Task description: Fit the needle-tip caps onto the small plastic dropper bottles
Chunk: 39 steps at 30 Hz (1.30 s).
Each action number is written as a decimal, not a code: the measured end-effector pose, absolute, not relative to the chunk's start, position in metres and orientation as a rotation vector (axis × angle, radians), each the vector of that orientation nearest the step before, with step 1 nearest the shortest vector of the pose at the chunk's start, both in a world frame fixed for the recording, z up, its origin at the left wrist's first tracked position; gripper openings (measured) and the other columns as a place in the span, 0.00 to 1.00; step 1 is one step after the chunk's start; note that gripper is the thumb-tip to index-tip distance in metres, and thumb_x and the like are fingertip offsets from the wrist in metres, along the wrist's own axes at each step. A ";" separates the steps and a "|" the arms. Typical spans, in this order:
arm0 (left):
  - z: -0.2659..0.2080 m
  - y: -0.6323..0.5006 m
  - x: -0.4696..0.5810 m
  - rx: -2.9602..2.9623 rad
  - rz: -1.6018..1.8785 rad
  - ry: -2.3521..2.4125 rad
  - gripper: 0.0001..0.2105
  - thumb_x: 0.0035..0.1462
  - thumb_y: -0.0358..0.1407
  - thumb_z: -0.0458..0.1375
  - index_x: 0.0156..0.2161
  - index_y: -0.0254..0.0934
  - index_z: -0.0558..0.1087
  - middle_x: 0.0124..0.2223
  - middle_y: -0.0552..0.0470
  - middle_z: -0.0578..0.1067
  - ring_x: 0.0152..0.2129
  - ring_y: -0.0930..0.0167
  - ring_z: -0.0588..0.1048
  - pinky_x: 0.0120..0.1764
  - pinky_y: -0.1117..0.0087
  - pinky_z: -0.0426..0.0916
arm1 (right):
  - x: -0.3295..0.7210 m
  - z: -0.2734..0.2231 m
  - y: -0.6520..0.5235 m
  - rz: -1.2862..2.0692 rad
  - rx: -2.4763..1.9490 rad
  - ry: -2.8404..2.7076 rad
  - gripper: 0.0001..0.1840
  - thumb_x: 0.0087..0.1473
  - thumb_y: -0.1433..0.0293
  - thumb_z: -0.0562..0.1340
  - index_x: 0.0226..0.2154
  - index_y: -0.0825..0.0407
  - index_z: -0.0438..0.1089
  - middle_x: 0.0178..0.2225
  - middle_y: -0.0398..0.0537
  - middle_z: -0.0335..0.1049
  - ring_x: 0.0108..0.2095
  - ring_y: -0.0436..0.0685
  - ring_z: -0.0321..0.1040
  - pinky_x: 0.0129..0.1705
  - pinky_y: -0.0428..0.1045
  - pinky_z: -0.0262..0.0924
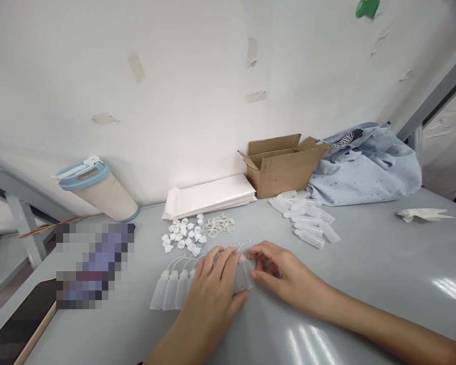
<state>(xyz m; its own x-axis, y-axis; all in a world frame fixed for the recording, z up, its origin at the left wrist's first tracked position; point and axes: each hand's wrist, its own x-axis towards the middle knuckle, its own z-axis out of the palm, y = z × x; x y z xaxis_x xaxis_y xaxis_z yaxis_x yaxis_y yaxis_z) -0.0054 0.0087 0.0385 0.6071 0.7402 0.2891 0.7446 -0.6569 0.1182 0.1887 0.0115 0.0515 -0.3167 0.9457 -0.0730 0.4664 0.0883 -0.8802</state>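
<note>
A row of translucent plastic squeeze bottles [171,291] lies side by side on the table, thin strap loops curving from their necks. My left hand [216,284] rests across the middle of this row with fingers stretched out, hiding several bottles; its thumb is by their lower ends. At the row's right end, my right hand [279,268] has bent fingers and a thumb set apart, its fingertips at the edge of the last bottle [246,272]. Beyond the hands lie a pile of white caps [182,233] and a heap of thin pale straps [219,224].
Loose bottles [307,218] lie right of centre, before an open cardboard box [285,170] and a blue cloth bag [368,172]. White padded envelopes [211,196] are stacked against the wall. Leftward are a tumbler [104,192], a blurred-out item [99,268] and a dark-screened device [21,319]. A crumpled tissue [421,215] lies right.
</note>
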 end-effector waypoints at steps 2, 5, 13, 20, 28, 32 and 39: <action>0.038 0.011 -0.006 -2.803 -0.477 -1.280 0.26 0.50 0.36 0.64 0.53 0.32 0.62 0.53 0.39 0.72 0.51 0.52 0.68 0.47 0.51 0.69 | 0.192 0.053 0.016 1.155 -1.390 -1.813 0.15 0.53 0.71 0.59 0.44 0.55 0.68 0.41 0.51 0.68 0.36 0.55 0.67 0.37 0.51 0.63; 0.037 0.012 -0.007 -2.789 -0.467 -1.285 0.26 0.50 0.39 0.65 0.52 0.32 0.63 0.53 0.38 0.71 0.51 0.52 0.68 0.47 0.49 0.68 | 0.196 0.054 0.022 1.224 -1.363 -1.786 0.16 0.51 0.70 0.61 0.44 0.55 0.68 0.41 0.51 0.69 0.36 0.55 0.68 0.37 0.51 0.64; 0.034 0.015 -0.006 -2.744 -0.478 -1.262 0.26 0.56 0.49 0.57 0.52 0.31 0.65 0.51 0.36 0.72 0.49 0.52 0.68 0.45 0.51 0.68 | 0.193 0.050 0.016 1.150 -1.353 -2.005 0.30 0.41 0.74 0.68 0.49 0.55 0.65 0.40 0.49 0.67 0.37 0.55 0.65 0.42 0.52 0.63; 0.045 0.020 -0.014 -2.734 -0.505 -1.284 0.29 0.55 0.53 0.55 0.53 0.32 0.64 0.51 0.38 0.72 0.51 0.51 0.66 0.46 0.51 0.66 | 0.195 0.055 0.019 1.080 -1.365 -2.009 0.30 0.44 0.72 0.68 0.51 0.54 0.63 0.41 0.48 0.69 0.36 0.54 0.67 0.38 0.49 0.64; 0.078 0.063 -0.030 -2.731 -0.530 -1.428 0.13 0.64 0.33 0.45 0.47 0.32 0.69 0.46 0.42 0.73 0.46 0.60 0.68 0.46 0.56 0.66 | 0.233 0.088 0.039 0.502 -1.851 -2.265 0.11 0.54 0.75 0.59 0.42 0.55 0.68 0.37 0.51 0.72 0.34 0.57 0.70 0.29 0.48 0.58; 0.080 0.085 -0.021 -2.737 -0.476 -1.410 0.11 0.59 0.29 0.49 0.42 0.32 0.72 0.42 0.43 0.74 0.43 0.60 0.68 0.44 0.57 0.66 | 0.236 0.097 0.036 0.335 -2.034 -2.365 0.09 0.49 0.81 0.60 0.34 0.56 0.70 0.34 0.55 0.73 0.34 0.63 0.71 0.26 0.48 0.51; 0.079 0.091 -0.013 -2.713 -0.489 -1.504 0.09 0.55 0.27 0.50 0.29 0.35 0.72 0.30 0.44 0.75 0.33 0.59 0.71 0.37 0.58 0.66 | 0.240 0.100 0.034 0.076 -2.283 -2.368 0.15 0.45 0.88 0.57 0.37 0.61 0.69 0.34 0.63 0.70 0.32 0.67 0.71 0.23 0.49 0.47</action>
<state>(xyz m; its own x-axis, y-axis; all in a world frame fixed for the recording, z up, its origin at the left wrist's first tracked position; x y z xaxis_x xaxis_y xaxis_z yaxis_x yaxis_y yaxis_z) -0.0126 0.0914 0.0792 0.4929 0.8273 0.2695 0.8276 -0.5414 0.1484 0.2396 0.0341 0.0998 -0.0315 0.9898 -0.1388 0.9967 0.0415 0.0697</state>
